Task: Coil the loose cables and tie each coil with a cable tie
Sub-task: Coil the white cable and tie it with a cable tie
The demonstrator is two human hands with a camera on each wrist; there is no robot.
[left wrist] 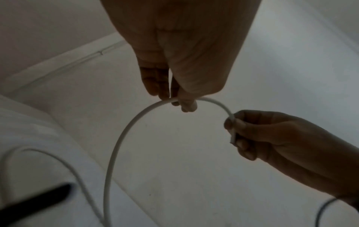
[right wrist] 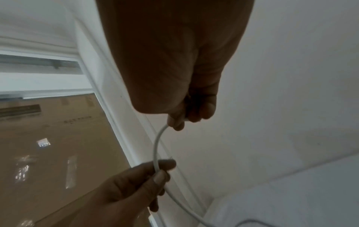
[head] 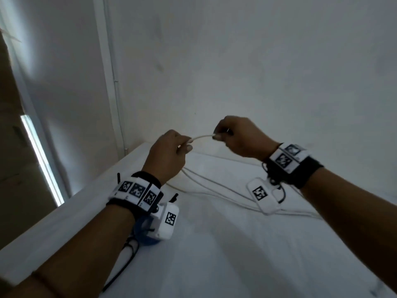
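Both hands are up off the white table (head: 214, 244), raised in front of the white wall (head: 257, 61), forearms reaching in from the lower corners of the head view. My left hand (head: 166, 154) sits lower and nearer, knuckles up, thumb and forefinger pinching the white cable (head: 202, 137); the other fingers curl under. My right hand (head: 238, 136) is a bit higher and further out, fist-like, fingers curled round the cable's end. In the left wrist view the right hand (left wrist: 272, 135) clamps the cable's end piece between thumb and fingers, the tip showing just below the thumb. In the right wrist view the left hand (right wrist: 136, 187) pinches the cable (right wrist: 155, 147) between thumb and index finger.

Cable: thin, white, smooth. A short span bows between the two hands, slightly slack. From the left hand (left wrist: 186, 61) the cable (left wrist: 124, 138) drops in a wide arc to the table, where more of it lies in long loose strands, uncoiled, running under the right forearm. Both wrists wear marker bands (head: 137, 191). A blue object (head: 148, 237) shows under the left wrist unit; I cannot tell what it is. No tie on the cable that I can see.
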